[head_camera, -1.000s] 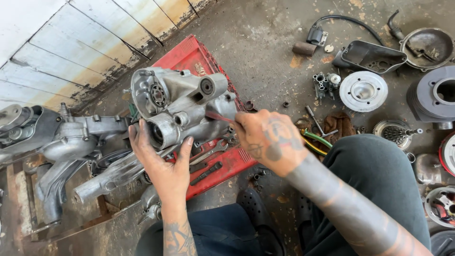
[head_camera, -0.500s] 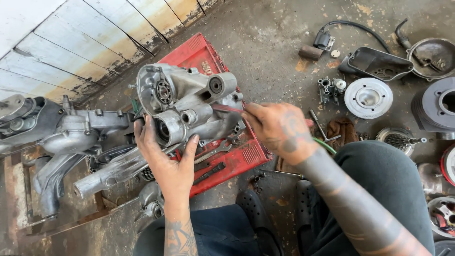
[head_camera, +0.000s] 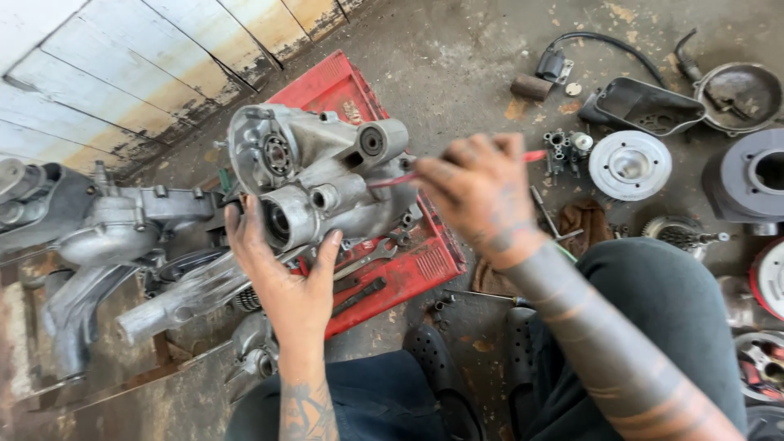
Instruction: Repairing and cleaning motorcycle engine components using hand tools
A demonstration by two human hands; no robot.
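Note:
My left hand [head_camera: 282,282] grips the underside of a grey metal engine casing [head_camera: 318,175] and holds it up over a red plastic crate [head_camera: 408,261]. My right hand [head_camera: 482,192] is closed on a thin red-handled tool [head_camera: 392,178] whose tip points at the casing's right side. The tool's other end pokes out past my knuckles. Wrenches [head_camera: 363,265] lie in the crate under the casing.
Another grey engine casing [head_camera: 106,237] lies on the floor at left beside a white tiled wall [head_camera: 122,65]. At right lie a round finned disc [head_camera: 630,165], a dark cylinder [head_camera: 751,180], a black cover [head_camera: 645,104], a pan [head_camera: 739,91] and small parts. My knees are at bottom.
My right hand has lifted up and to the right with the red tool, away from the crate toward the casing's side. The casing stays held by my left hand.

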